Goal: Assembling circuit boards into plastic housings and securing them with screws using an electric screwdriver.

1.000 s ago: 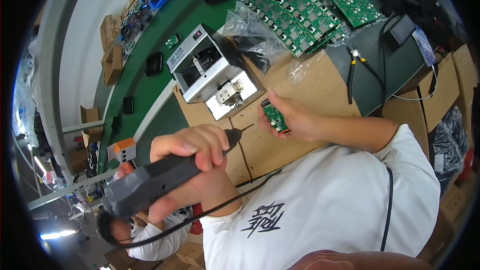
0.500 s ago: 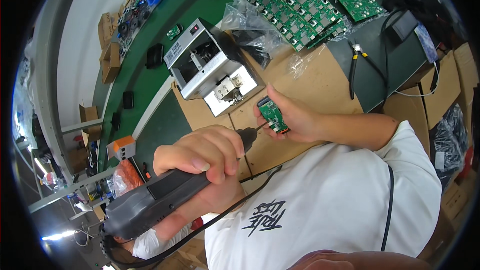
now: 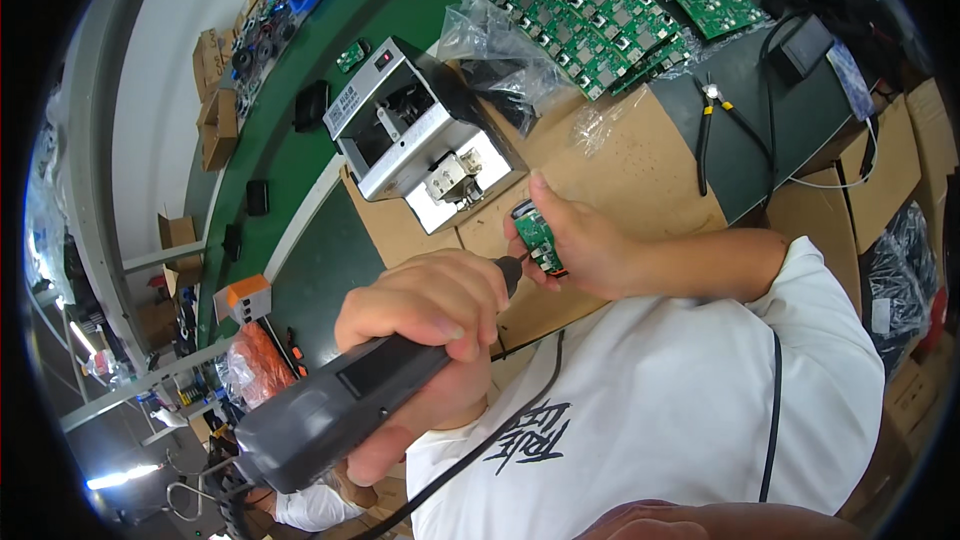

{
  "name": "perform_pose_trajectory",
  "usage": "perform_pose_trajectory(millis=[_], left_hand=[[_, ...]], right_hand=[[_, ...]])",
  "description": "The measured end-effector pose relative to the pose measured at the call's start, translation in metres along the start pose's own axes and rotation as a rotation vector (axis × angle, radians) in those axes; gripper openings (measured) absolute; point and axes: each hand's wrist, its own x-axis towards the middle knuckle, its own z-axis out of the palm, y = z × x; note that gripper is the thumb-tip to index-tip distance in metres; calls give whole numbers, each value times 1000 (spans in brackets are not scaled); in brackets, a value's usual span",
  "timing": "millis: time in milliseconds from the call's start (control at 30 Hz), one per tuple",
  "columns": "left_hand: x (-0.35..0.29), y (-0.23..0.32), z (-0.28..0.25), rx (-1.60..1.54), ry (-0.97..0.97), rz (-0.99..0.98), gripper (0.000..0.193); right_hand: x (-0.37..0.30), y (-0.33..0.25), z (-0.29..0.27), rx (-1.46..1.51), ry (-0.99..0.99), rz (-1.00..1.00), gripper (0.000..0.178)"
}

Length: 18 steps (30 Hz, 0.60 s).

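1. I am watching a small green circuit board (image 3: 540, 238) being held up just in front of the silver benchtop machine (image 3: 425, 135); the board is dotted with tiny parts, edged in black, and turned partly edge-on to the camera.
2. The right hand (image 3: 590, 245) is pinching the board between thumb and fingers, closed snugly around it, with the index finger pointing up toward the machine and the forearm running off to the right.
3. The left hand (image 3: 430, 315) is wrapping fully around a grey electric screwdriver (image 3: 345, 400), fingers curled tight over its barrel; the dark tip is pressing at the board's lower left edge, and the tool's black cable (image 3: 480, 455) is trailing down across the white shirt.
4. Below the machine, brown cardboard sheets (image 3: 620, 165) are covering the bench under both hands.
5. To the right of the machine, black-handled pliers (image 3: 712, 130) are lying on the dark mat, and beyond it rows of green circuit boards (image 3: 590, 10) are lying spread out beside crumpled clear plastic bags (image 3: 490, 35).
6. Against the frame half a second earlier, the screwdriver tip is sitting closer against the board, the left hand is riding slightly higher, and the board is staying at about the same spot before the machine.
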Motion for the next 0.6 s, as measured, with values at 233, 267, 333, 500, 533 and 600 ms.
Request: perform_pose_trajectory(millis=[233,267,333,500,533,600], left_hand=[[-11,-7,-3,-26,105,51,90],[-11,-9,-3,-30,103,50,90],[-11,-11,-3,-5,74,49,83],[3,-20,-28,-116,-259,51,79],[8,-21,-32,-145,-312,29,78],[16,-17,-38,-154,-441,3,83]], right_hand=[[3,5,3,52,69,-45,63],[4,4,2,56,67,-40,64],[4,2,2,27,75,-20,63],[13,-11,-8,-30,-13,178,68],[17,-12,-10,-12,-78,261,67],[19,-11,-12,-5,-150,346,67]])
